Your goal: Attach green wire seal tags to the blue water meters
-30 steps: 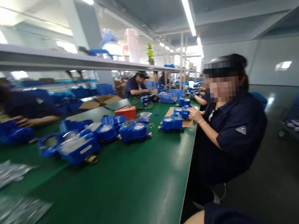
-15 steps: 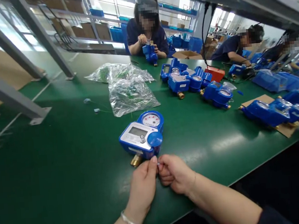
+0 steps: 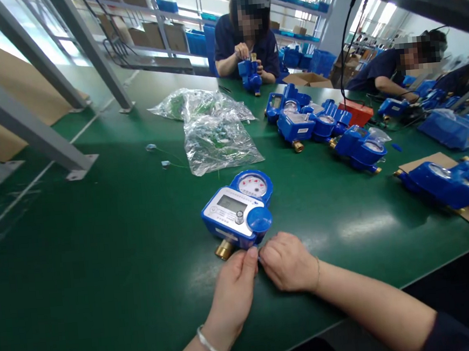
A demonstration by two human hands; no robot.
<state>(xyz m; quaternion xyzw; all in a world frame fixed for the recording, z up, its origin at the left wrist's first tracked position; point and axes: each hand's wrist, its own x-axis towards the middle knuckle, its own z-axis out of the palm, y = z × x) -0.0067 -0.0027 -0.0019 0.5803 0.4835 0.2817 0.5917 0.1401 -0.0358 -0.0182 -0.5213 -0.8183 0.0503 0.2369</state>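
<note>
Your L hand (image 3: 233, 292) and R hand (image 3: 288, 263) met at the near edge of the blue meter (image 3: 228, 211), which sat face-up on the green tabletop (image 3: 103, 261) right ahead of you. L thumb & fingers were pressed together; R fingers were curled in tight, knuckles up, close against the L thumb. What, if anything, was pinched btwn them was too small to tell, & contact w/ the meter's casing was unclear. A silver bracelet (image 3: 211, 350) ringed your L wrist, a thin band (image 3: 318, 274) your R.

A round dial (image 3: 252, 185) w/ red marks topped the meter's far end; a gray display (image 3: 232, 202) & a blue cap (image 3: 259, 219) showed on its near part. A brass fitting (image 3: 224, 249) jutted from its near side, just L of your fingertips.

Beyond the meter lay clear plastic bagging (image 3: 219, 139) w/ green strands & pale bits inside; beyond it to the L, two small tags (image 3: 166, 164) on thin green wire. Beyond it to the R, a bunch of similar units (image 3: 295, 124) lay close together, a red box (image 3: 357, 113) behind. Well R of the meter, more units (image 3: 433, 181) lay on a cardboard sheet (image 3: 428, 161). Across from the meter, a co-worker (image 3: 224, 46) in dark clothing had both hands on another blue unit (image 3: 251, 76); far R, a second co-worker (image 3: 372, 70) bent fwd. Gray metal posts (image 3: 52, 125) stood well L of the meter.
</note>
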